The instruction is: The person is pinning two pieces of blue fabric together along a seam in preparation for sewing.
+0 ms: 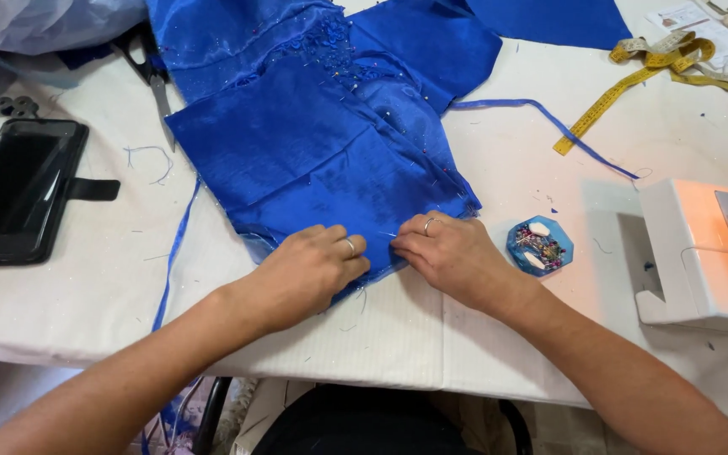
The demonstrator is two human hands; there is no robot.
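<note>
A shiny blue satin fabric piece (313,143) lies spread on the white table (94,286), with beaded lace near its top. My left hand (309,270) presses down on the fabric's near edge, fingers curled, a ring on one finger. My right hand (448,253) pinches the same edge just to the right, also ringed, with a thin pin visible between the two hands. Several pins stick along the fabric's right seam.
A blue hexagonal pin holder (539,246) sits right of my right hand. A white sewing machine (705,253) stands at the right edge. A yellow tape measure (659,67), black phone case (18,190), scissors (152,72) and a blue ribbon strip (174,244) lie around.
</note>
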